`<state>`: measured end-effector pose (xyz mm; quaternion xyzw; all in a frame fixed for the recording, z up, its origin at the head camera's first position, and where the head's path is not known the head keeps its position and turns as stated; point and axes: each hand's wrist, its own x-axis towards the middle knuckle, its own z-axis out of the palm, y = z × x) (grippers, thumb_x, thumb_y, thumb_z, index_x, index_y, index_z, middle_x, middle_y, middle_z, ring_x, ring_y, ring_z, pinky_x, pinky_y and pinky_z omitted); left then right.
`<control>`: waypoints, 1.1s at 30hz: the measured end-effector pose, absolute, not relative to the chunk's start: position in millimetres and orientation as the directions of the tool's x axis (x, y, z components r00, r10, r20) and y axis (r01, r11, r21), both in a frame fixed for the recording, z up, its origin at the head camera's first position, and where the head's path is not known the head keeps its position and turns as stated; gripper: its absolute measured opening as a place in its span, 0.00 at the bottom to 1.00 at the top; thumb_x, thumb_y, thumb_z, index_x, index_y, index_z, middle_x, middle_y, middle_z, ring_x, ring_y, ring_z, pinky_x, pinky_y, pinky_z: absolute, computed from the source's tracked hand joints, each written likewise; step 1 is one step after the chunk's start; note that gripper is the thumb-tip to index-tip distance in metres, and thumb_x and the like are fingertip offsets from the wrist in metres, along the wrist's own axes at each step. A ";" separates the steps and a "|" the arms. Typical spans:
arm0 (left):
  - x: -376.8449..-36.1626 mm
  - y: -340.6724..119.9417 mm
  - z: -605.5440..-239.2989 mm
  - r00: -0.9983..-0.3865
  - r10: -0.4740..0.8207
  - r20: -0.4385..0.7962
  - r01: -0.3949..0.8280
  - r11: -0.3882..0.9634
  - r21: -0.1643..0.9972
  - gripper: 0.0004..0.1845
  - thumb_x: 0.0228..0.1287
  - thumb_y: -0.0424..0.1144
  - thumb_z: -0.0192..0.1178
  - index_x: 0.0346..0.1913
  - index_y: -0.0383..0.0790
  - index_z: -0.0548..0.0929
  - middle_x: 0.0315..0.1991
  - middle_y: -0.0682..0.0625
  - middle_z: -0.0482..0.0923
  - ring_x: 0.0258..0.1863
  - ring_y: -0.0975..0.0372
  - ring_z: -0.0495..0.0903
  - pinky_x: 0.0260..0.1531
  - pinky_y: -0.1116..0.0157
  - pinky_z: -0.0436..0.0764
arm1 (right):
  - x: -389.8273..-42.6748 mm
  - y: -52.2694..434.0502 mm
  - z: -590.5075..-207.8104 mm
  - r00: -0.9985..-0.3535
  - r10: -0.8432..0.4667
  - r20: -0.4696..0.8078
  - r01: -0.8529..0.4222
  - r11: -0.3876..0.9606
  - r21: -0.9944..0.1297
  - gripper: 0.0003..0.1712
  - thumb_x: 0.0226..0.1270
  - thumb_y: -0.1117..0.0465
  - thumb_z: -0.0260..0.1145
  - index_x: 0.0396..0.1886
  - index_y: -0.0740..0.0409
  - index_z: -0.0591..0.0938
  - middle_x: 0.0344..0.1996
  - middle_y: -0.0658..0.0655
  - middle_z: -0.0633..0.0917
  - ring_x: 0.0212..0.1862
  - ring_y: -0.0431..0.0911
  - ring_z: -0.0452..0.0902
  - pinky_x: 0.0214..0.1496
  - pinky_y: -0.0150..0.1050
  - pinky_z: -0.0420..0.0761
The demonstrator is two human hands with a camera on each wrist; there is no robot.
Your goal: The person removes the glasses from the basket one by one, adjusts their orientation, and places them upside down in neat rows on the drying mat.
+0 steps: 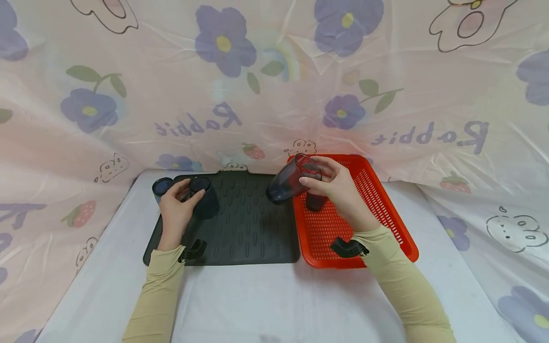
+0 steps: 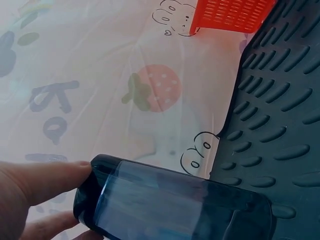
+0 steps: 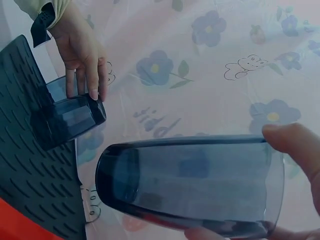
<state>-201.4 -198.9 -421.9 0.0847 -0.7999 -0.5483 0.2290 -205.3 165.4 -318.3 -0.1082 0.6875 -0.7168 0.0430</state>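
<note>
My left hand (image 1: 176, 209) pinches the thick base of a dark blue drinking glass (image 1: 207, 201), which stands upside down on the black drying mat (image 1: 253, 233). A second dark glass (image 1: 162, 186) stands just left of it, partly behind my fingers. In the left wrist view, thumb and fingers grip the base of the glass (image 2: 165, 200). My right hand (image 1: 336, 190) holds another tinted glass (image 1: 287, 183) near its rim, tilted in the air over the mat's right edge, base pointing down-left. The right wrist view shows this glass (image 3: 195, 185) with nothing inside. Another glass (image 1: 316, 202) lies in the red basket (image 1: 399, 233), partly hidden.
The basket, with perforated walls, stands right against the mat. Both are on a white-covered table (image 1: 240, 305). A printed curtain (image 1: 274, 95) with flowers and rabbits hangs behind and at the sides. Black straps (image 1: 349, 247) sit on both wrists.
</note>
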 end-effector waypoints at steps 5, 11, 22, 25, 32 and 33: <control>-197.5 -198.5 -418.8 -0.883 -0.380 0.274 0.113 0.396 0.911 0.29 0.57 0.39 0.70 0.62 0.38 0.76 0.57 0.42 0.76 0.56 0.51 0.75 0.53 0.52 0.76 | -207.4 160.0 -322.6 -0.971 -0.229 0.061 -0.051 -0.050 -0.997 0.36 0.59 0.65 0.72 0.66 0.59 0.68 0.59 0.62 0.76 0.46 0.48 0.82 0.47 0.48 0.81; -189.5 -198.9 -412.0 -0.906 -0.350 0.240 0.092 0.389 0.917 0.31 0.60 0.44 0.68 0.65 0.40 0.73 0.59 0.42 0.74 0.58 0.52 0.74 0.54 0.52 0.75 | -210.3 154.9 -327.5 -0.978 -0.210 0.015 0.003 -0.086 -0.996 0.36 0.61 0.63 0.70 0.68 0.58 0.66 0.59 0.62 0.75 0.48 0.48 0.82 0.48 0.46 0.81; -171.5 -200.4 -396.2 -0.960 -0.240 0.145 0.046 0.376 0.925 0.36 0.64 0.53 0.62 0.70 0.43 0.66 0.65 0.42 0.68 0.62 0.50 0.70 0.58 0.50 0.72 | -213.4 147.6 -337.0 -0.979 -0.193 -0.072 0.102 -0.153 -0.983 0.34 0.66 0.63 0.66 0.68 0.60 0.63 0.61 0.61 0.72 0.53 0.51 0.77 0.50 0.49 0.80; -163.5 -197.8 -391.3 -0.969 -0.212 0.125 0.034 0.387 0.921 0.36 0.64 0.55 0.60 0.70 0.42 0.66 0.65 0.41 0.67 0.62 0.50 0.70 0.58 0.48 0.71 | -214.0 145.9 -339.7 -0.977 -0.198 -0.078 0.112 -0.165 -0.980 0.33 0.66 0.63 0.65 0.67 0.60 0.63 0.61 0.61 0.71 0.55 0.52 0.75 0.50 0.50 0.80; -153.1 -185.6 -383.7 -0.991 -0.086 0.099 0.068 0.312 0.948 0.33 0.68 0.55 0.57 0.70 0.41 0.66 0.65 0.42 0.67 0.60 0.51 0.71 0.57 0.51 0.73 | -214.3 142.2 -344.8 -0.973 -0.216 -0.078 0.123 -0.203 -0.972 0.33 0.66 0.63 0.65 0.67 0.62 0.63 0.60 0.63 0.71 0.56 0.53 0.73 0.49 0.51 0.80; -154.0 -183.3 -383.5 -0.994 -0.056 0.089 0.070 0.278 0.958 0.33 0.68 0.54 0.56 0.70 0.41 0.66 0.65 0.42 0.67 0.60 0.52 0.71 0.57 0.53 0.74 | -214.1 141.7 -345.1 -0.973 -0.216 -0.079 0.124 -0.203 -0.971 0.33 0.66 0.63 0.66 0.67 0.62 0.62 0.60 0.62 0.71 0.56 0.53 0.73 0.49 0.51 0.80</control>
